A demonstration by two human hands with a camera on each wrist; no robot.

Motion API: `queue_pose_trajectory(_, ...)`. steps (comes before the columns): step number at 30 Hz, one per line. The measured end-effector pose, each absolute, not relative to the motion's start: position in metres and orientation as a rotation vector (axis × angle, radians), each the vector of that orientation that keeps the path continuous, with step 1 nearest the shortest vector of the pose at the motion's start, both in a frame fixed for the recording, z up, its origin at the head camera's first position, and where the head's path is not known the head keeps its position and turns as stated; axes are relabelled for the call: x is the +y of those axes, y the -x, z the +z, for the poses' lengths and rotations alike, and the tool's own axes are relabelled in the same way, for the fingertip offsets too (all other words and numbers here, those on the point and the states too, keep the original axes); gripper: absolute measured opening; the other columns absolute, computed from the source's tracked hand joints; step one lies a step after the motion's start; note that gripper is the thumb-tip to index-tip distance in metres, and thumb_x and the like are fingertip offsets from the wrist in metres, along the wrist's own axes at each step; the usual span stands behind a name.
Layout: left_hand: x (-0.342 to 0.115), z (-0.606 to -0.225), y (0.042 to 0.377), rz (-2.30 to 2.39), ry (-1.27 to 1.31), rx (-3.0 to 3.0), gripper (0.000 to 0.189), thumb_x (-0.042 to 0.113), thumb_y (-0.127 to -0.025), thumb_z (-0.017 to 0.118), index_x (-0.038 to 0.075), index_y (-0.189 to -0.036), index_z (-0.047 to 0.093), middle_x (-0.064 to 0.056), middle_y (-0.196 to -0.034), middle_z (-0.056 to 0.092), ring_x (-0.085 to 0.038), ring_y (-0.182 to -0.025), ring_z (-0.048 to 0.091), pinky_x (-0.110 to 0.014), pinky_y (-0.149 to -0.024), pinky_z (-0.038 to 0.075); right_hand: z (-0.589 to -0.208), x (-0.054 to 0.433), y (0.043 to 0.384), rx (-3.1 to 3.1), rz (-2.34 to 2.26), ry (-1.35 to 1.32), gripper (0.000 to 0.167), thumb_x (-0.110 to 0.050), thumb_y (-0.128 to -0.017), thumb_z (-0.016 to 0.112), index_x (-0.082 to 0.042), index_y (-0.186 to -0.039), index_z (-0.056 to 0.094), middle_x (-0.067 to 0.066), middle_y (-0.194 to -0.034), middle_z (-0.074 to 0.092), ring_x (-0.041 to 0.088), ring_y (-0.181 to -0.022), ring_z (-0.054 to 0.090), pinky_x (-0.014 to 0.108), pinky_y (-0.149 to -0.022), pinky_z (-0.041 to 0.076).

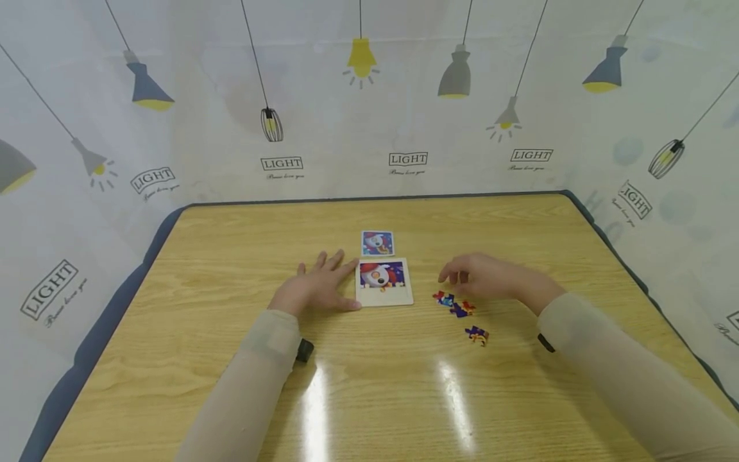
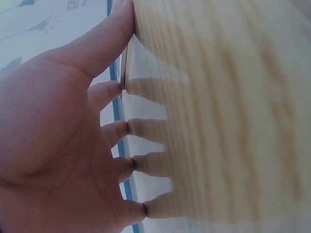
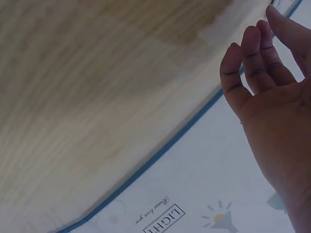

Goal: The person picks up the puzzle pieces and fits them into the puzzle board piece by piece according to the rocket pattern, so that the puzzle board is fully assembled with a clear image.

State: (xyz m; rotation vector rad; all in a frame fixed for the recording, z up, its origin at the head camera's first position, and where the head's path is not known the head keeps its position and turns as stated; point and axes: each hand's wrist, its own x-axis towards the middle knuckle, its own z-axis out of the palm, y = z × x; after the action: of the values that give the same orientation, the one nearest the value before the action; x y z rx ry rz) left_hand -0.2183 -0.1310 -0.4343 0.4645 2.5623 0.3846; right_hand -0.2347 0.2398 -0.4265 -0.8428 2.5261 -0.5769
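A square puzzle board [image 1: 394, 297] lies mid-table, its upper part filled with a white-and-red cartoon picture on purple and its lower strip bare. My left hand [image 1: 323, 282] rests on the table with fingers spread, the thumb and index fingertips at the board's left edge. In the left wrist view its fingertips touch the tabletop. To the right of the board, my right hand [image 1: 482, 276] hovers just beyond a small cluster of loose puzzle pieces [image 1: 460, 310], its fingers loosely bent. No piece shows in it in the right wrist view. Another puzzle piece [image 1: 477, 335] lies nearer to me.
A small picture card [image 1: 378, 243] with a matching design lies right behind the board. The wooden table [image 1: 381, 391] ends at a dark blue edge, with a lamp-printed cloth [image 1: 335, 173] rising behind and at both sides. Dark bands sit at both wrists.
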Motion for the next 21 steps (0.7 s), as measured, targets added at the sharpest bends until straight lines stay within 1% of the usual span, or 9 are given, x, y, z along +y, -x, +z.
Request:
queue_pose_trajectory(4,-0.131,-0.433,0.216,0.387,-0.469,2.561,0.098,0.062,-0.098,0.068,0.031,-0.173,0.013,-0.010,-0.182,-0.005,-0.044,-0.166,-0.009,-0.077,-0.128,-0.005,-0.434,0.240,0.233,2.470,-0.608,0.822,0.033,-0.003,-0.102,0.066,-0.021,-0.129,0.073,0.001,-0.119,0.072,0.017,-0.111,0.066,0.040,-0.098,0.060)
queue_pose_trajectory(8,-0.132,-0.434,0.217,0.376,-0.473,2.562,0.098,0.062,-0.097,0.068,0.031,-0.173,0.013,-0.009,-0.182,-0.006,-0.044,-0.166,-0.010,-0.076,-0.128,-0.005,-0.437,0.240,0.233,2.451,-0.608,0.819,0.035,-0.003,-0.102,0.067,-0.024,-0.129,0.073,0.000,-0.123,0.072,0.018,-0.114,0.066,0.043,-0.101,0.060)
queue_pose_trajectory(11,-0.133,-0.436,0.218,0.372,-0.473,2.561,0.098,0.063,-0.097,0.067,0.032,-0.173,0.012,-0.009,-0.182,-0.006,-0.043,-0.167,-0.010,-0.076,-0.129,-0.005,-0.438,0.239,0.235,2.453,-0.585,0.833,0.034,-0.004,-0.101,0.069,-0.025,-0.127,0.074,-0.001,-0.122,0.072,0.018,-0.112,0.066,0.043,-0.100,0.060)
queue_pose_trajectory(15,-0.133,-0.438,0.221,0.387,-0.469,2.549,0.100,0.066,-0.095,0.068,0.034,-0.172,0.012,-0.007,-0.182,-0.008,-0.042,-0.167,-0.012,-0.075,-0.128,-0.008,-0.440,0.236,0.237,2.456,-0.539,0.824,0.030,-0.011,-0.099,0.074,-0.028,-0.124,0.073,-0.004,-0.115,0.071,0.014,-0.107,0.065,0.038,-0.098,0.059)
queue_pose_trajectory(18,-0.134,-0.441,0.223,0.405,-0.475,2.542,0.104,0.071,-0.092,0.068,0.036,-0.172,0.012,-0.008,-0.182,-0.008,-0.044,-0.166,-0.012,-0.078,-0.127,-0.009,-0.440,0.234,0.239,2.450,-0.530,0.790,0.024,-0.020,-0.099,0.077,-0.027,-0.122,0.071,-0.006,-0.107,0.069,0.012,-0.099,0.063,0.033,-0.091,0.058)
queue_pose_trajectory(21,-0.134,-0.441,0.223,0.412,-0.478,2.540,0.105,0.072,-0.092,0.068,0.035,-0.172,0.012,-0.008,-0.182,-0.008,-0.044,-0.166,-0.012,-0.078,-0.126,-0.010,-0.440,0.234,0.240,2.442,-0.572,0.730,0.022,-0.026,-0.100,0.077,-0.023,-0.120,0.070,-0.003,-0.101,0.068,0.014,-0.091,0.062,0.032,-0.083,0.057)
